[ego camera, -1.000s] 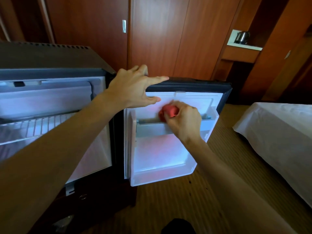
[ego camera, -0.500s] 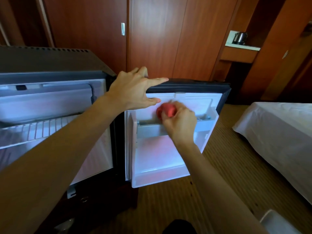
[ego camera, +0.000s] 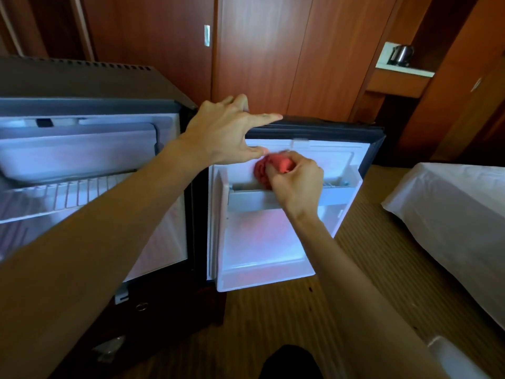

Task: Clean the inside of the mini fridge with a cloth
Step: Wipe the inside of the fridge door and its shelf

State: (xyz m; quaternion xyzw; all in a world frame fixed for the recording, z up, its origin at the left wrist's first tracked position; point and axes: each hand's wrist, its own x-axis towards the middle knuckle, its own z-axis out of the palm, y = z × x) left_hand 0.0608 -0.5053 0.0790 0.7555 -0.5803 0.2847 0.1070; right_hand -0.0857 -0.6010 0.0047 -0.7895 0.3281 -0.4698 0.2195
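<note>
My right hand (ego camera: 296,181) grips the bunched red cloth (ego camera: 269,168) against the open door's (ego camera: 273,242) inner liner, just above its upper shelf rail (ego camera: 254,199). My left hand (ego camera: 226,132) rests fingers-straight on the door's top edge. The fridge (ego camera: 90,165) cavity gapes at left; a white-covered bed (ego camera: 451,214) crowds the right, carpet (ego camera: 273,324) lying nearer.

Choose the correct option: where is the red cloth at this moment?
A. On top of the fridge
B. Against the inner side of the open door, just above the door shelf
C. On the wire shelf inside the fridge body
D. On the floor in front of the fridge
B: the right hand grips the bunched red cloth against the white inner panel of the open door, just above the door shelf, while the left hand holds the door's top edge.
</note>
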